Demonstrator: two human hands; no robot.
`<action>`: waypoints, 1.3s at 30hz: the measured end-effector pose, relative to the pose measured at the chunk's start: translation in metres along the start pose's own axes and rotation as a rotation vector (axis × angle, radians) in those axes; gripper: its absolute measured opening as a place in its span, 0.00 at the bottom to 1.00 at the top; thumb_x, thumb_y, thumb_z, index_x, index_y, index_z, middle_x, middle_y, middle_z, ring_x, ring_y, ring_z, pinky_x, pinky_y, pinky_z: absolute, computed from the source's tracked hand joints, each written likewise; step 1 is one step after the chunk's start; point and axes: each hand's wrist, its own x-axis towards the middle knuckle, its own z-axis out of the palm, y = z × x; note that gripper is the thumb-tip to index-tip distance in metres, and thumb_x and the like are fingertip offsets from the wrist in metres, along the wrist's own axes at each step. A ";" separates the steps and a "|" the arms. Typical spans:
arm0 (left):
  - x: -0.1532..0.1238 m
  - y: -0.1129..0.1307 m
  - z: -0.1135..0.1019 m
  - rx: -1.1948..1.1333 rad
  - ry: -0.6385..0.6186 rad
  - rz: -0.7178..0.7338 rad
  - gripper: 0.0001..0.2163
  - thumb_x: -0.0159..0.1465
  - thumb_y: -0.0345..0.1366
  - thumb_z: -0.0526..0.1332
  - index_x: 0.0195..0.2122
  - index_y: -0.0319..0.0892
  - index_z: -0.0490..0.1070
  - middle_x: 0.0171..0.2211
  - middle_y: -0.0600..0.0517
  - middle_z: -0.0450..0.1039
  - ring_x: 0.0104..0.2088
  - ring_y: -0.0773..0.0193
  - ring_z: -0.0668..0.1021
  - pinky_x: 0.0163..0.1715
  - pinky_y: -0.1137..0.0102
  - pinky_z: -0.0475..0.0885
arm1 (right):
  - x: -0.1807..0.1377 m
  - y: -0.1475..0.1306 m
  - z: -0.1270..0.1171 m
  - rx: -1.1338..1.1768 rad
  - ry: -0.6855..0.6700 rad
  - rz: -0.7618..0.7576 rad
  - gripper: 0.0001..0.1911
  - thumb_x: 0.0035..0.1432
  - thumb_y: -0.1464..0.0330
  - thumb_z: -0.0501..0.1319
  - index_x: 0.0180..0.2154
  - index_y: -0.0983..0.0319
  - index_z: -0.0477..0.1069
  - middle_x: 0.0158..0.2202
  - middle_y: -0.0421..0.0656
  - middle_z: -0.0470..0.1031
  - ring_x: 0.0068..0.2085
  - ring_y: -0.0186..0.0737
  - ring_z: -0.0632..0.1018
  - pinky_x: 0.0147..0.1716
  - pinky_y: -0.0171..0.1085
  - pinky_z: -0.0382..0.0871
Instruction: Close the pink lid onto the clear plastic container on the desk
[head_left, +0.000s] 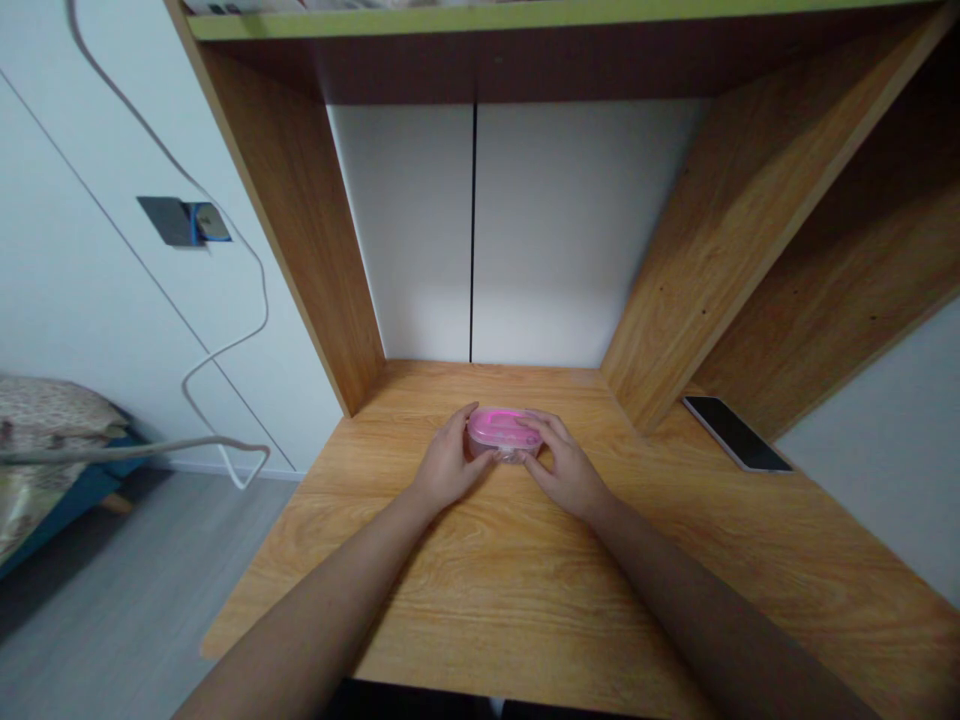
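Observation:
An oval clear plastic case with a pink top or pink contents sits on the wooden desk, between my two hands. My left hand grips its left end, thumb at the front edge and fingers behind the side. On the opposite end, my right hand holds it, with fingers over the top right and the thumb at the front near what looks like a clear clasp. The lid appears closed. What lies inside is too small to make out.
The wooden desktop stretches out around my arms. A phone or tablet lies at the right. Upright wooden panels carry a shelf overhead. At the left, a white cable hangs past a wall socket.

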 end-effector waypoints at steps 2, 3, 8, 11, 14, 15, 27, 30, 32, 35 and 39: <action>0.000 -0.001 0.000 -0.004 0.005 0.009 0.34 0.61 0.40 0.68 0.65 0.41 0.56 0.62 0.40 0.66 0.60 0.49 0.72 0.62 0.53 0.67 | 0.000 0.001 0.001 0.000 0.008 0.006 0.26 0.62 0.71 0.61 0.61 0.52 0.66 0.60 0.46 0.66 0.63 0.48 0.68 0.64 0.51 0.63; 0.000 -0.002 0.001 -0.007 0.010 0.013 0.34 0.61 0.40 0.68 0.65 0.41 0.56 0.62 0.40 0.67 0.60 0.49 0.72 0.62 0.53 0.67 | 0.000 0.002 0.001 -0.001 0.015 0.010 0.26 0.62 0.71 0.61 0.60 0.52 0.66 0.60 0.46 0.66 0.63 0.48 0.68 0.64 0.51 0.63; 0.001 -0.002 0.001 -0.018 0.024 0.015 0.32 0.61 0.38 0.68 0.64 0.42 0.58 0.59 0.40 0.69 0.54 0.52 0.76 0.57 0.54 0.72 | 0.000 0.008 0.003 -0.020 0.066 0.039 0.25 0.61 0.70 0.61 0.59 0.54 0.67 0.58 0.47 0.66 0.61 0.47 0.69 0.64 0.50 0.64; 0.001 -0.002 0.001 -0.007 0.025 -0.015 0.32 0.61 0.37 0.68 0.64 0.43 0.57 0.57 0.41 0.70 0.53 0.52 0.77 0.55 0.54 0.73 | 0.000 0.011 0.003 -0.034 0.110 0.069 0.24 0.60 0.70 0.62 0.58 0.54 0.68 0.57 0.47 0.67 0.60 0.48 0.70 0.63 0.50 0.65; 0.000 -0.003 0.001 0.004 0.021 -0.036 0.32 0.61 0.37 0.68 0.64 0.43 0.57 0.57 0.41 0.70 0.51 0.53 0.77 0.55 0.53 0.73 | 0.001 0.011 0.000 -0.050 0.163 0.125 0.23 0.59 0.69 0.62 0.57 0.55 0.69 0.55 0.47 0.67 0.58 0.48 0.71 0.62 0.50 0.66; 0.000 -0.003 0.001 0.005 0.020 -0.038 0.32 0.61 0.38 0.68 0.64 0.43 0.57 0.57 0.41 0.70 0.51 0.53 0.77 0.55 0.53 0.72 | 0.002 0.011 0.000 -0.054 0.186 0.148 0.23 0.59 0.69 0.62 0.57 0.55 0.69 0.55 0.47 0.67 0.57 0.49 0.72 0.61 0.50 0.66; -0.001 -0.003 0.001 0.004 0.021 -0.065 0.31 0.61 0.37 0.67 0.64 0.43 0.57 0.56 0.42 0.70 0.50 0.54 0.78 0.54 0.54 0.73 | 0.002 0.032 -0.004 -0.172 0.521 0.410 0.38 0.49 0.51 0.70 0.56 0.62 0.64 0.51 0.52 0.66 0.54 0.57 0.70 0.55 0.55 0.68; -0.001 -0.002 0.001 0.006 0.022 -0.071 0.32 0.61 0.37 0.67 0.64 0.43 0.57 0.56 0.42 0.71 0.50 0.53 0.77 0.54 0.54 0.72 | 0.003 0.031 -0.004 -0.221 0.570 0.496 0.41 0.47 0.50 0.71 0.56 0.64 0.64 0.50 0.57 0.66 0.55 0.63 0.68 0.55 0.60 0.65; 0.000 -0.002 0.001 0.009 0.021 -0.076 0.32 0.61 0.38 0.67 0.64 0.43 0.57 0.56 0.42 0.71 0.50 0.53 0.77 0.54 0.54 0.72 | 0.004 0.026 -0.004 -0.246 0.576 0.542 0.41 0.46 0.50 0.71 0.56 0.64 0.64 0.52 0.59 0.65 0.56 0.66 0.67 0.55 0.63 0.63; 0.000 -0.003 0.001 0.011 0.015 -0.076 0.31 0.61 0.37 0.67 0.64 0.43 0.57 0.56 0.42 0.71 0.50 0.53 0.77 0.54 0.54 0.72 | 0.004 0.015 -0.003 -0.295 0.600 0.487 0.42 0.46 0.54 0.71 0.58 0.63 0.61 0.57 0.60 0.62 0.60 0.69 0.64 0.57 0.68 0.58; 0.000 -0.005 0.002 0.011 0.024 -0.072 0.31 0.61 0.37 0.66 0.63 0.43 0.57 0.56 0.42 0.71 0.50 0.54 0.77 0.53 0.55 0.73 | 0.002 -0.007 -0.005 -0.254 0.622 0.210 0.33 0.55 0.63 0.65 0.61 0.60 0.58 0.64 0.57 0.55 0.66 0.63 0.60 0.63 0.65 0.54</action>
